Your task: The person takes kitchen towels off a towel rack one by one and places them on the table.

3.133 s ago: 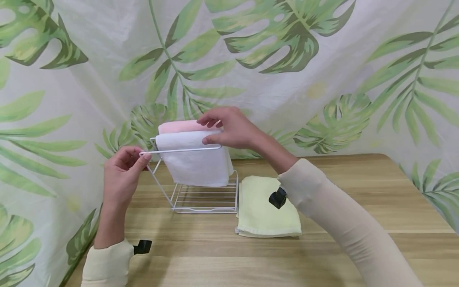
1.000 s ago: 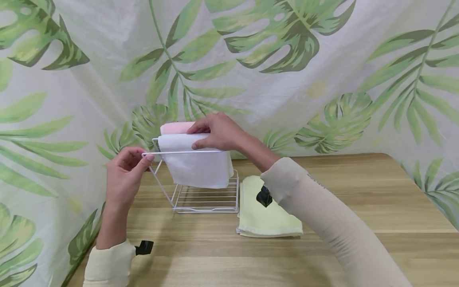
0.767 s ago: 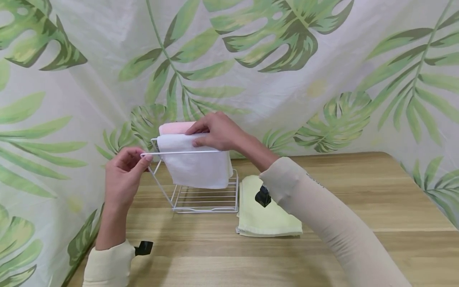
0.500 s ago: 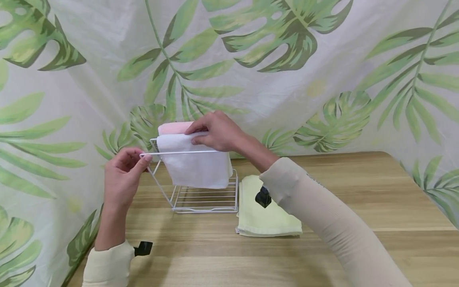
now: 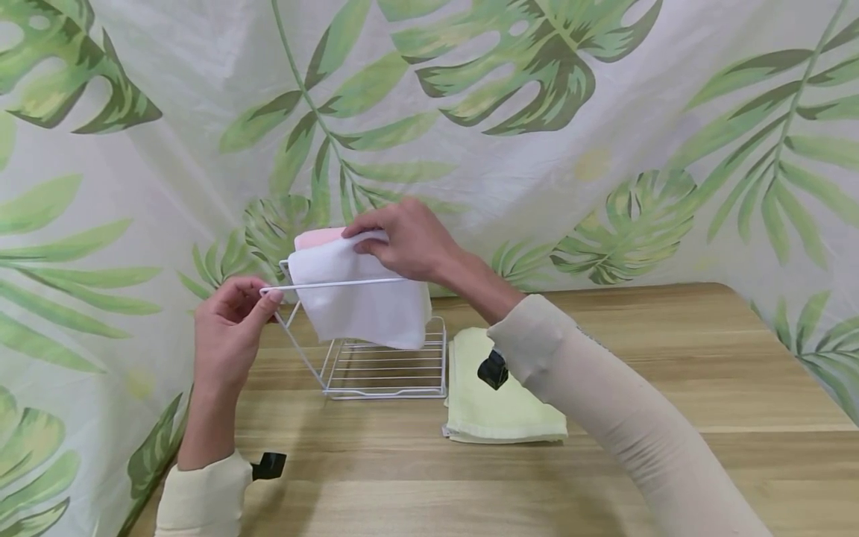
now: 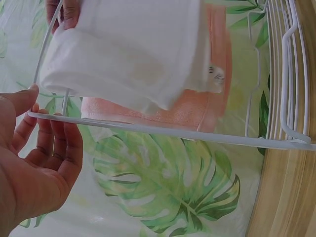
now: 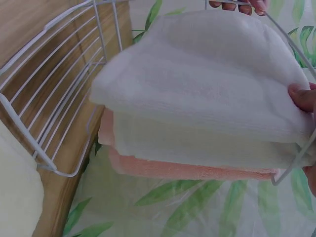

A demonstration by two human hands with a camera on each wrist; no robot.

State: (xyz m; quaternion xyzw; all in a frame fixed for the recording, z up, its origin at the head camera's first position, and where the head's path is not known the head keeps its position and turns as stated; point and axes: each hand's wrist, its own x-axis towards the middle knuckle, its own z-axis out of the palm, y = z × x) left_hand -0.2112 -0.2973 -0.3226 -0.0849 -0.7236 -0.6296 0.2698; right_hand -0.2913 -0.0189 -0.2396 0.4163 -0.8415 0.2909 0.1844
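Right hand (image 5: 409,242), fingers curled, pinching the top fold of a white towel (image 5: 365,302) draped over a bar of a white wire rack (image 5: 376,369); towel hanging below the hand, lower edge tilted. Pink towel (image 5: 315,237) on the rack just behind the white one, touching it. Left hand (image 5: 228,328), thumb and forefinger pinching the near bar's end, to the left of the white towel. Rack base on a wooden table (image 5: 671,388), bare wires showing under the hanging cloth. Folded yellow towel (image 5: 499,414) flat on the table below the right forearm, just beside the rack
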